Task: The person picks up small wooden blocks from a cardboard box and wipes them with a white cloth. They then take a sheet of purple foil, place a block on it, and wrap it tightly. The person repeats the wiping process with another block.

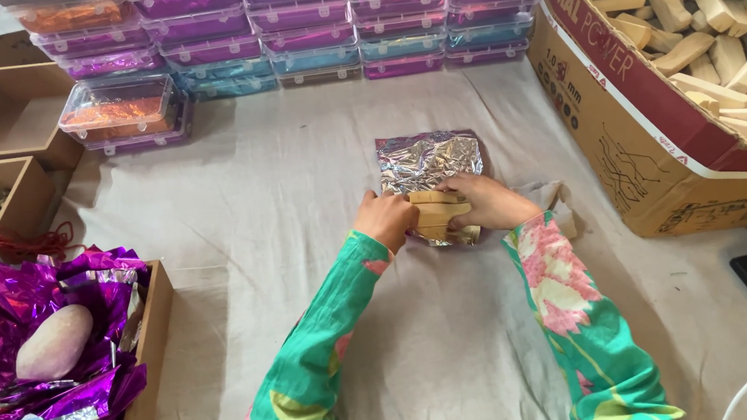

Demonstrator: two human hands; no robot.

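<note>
Silver foil (428, 162) lies flat on the cloth (280, 173), and both hands are closed on a wood block (439, 214) at its near edge. Left hand (385, 219) grips the block's left end, right hand (490, 202) covers the right end, fingers curled over the top. Past the right hand sits a carton (646, 136) of more blocks. Beyond the fingertips, stacked plastic cases (303, 27).

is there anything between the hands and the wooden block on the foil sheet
Nothing visible does. The left hand and right hand both already touch the pale tan wooden block from either side. It lies on the near edge of the crinkled silver foil sheet on the cloth-covered table.
</note>
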